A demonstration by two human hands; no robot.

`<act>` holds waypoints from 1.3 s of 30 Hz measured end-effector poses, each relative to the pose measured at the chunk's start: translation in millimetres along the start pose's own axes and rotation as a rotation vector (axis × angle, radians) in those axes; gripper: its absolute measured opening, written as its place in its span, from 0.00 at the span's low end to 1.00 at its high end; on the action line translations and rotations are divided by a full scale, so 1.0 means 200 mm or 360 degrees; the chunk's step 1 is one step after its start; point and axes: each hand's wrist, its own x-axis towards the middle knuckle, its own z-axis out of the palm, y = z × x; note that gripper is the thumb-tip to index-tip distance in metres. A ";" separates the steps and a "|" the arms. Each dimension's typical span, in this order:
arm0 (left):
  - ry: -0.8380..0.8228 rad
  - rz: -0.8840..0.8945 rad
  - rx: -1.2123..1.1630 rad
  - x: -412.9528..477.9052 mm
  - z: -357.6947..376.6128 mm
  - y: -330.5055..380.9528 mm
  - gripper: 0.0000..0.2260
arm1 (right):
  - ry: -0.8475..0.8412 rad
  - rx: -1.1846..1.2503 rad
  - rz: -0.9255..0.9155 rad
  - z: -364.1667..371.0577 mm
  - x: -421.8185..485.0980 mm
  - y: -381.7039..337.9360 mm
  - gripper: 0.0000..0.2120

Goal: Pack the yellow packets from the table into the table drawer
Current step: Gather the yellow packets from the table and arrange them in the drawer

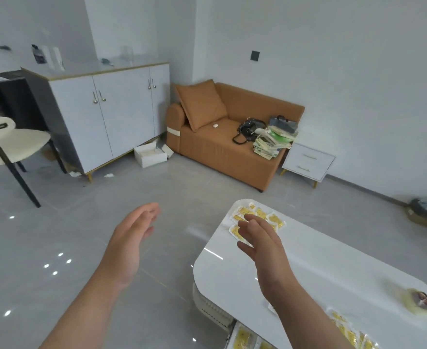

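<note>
Several yellow packets (268, 217) lie in a cluster at the far left end of the white table (333, 268). My right hand (260, 238) hovers just in front of that cluster, fingers straight and spread, holding nothing. My left hand (132, 238) hangs over the floor left of the table, fingers straight, empty. The table drawer (242, 338) stands pulled out at the bottom edge, with yellow packets lying in it. More yellow packets (353, 333) lie on the near right part of the tabletop, partly behind my right forearm.
A small round brown thing on a yellowish mat (421, 301) sits at the table's right end. An orange sofa (227, 142) with bags and papers, a white cabinet (106, 114) and a cream chair (8, 144) stand across the grey floor.
</note>
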 end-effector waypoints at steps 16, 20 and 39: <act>-0.0037 -0.0054 0.0256 0.76 -0.42 0.07 0.26 | -0.0021 -0.0030 -0.0025 0.65 0.70 0.05 0.15; -0.0090 -0.0126 0.0326 1.10 -0.52 0.04 0.27 | 0.0026 0.0020 0.0042 0.81 1.00 0.08 0.16; -0.0462 -0.0081 0.0101 2.54 -0.66 0.11 0.28 | 0.0588 -0.0044 -0.0005 1.24 1.89 -0.24 0.06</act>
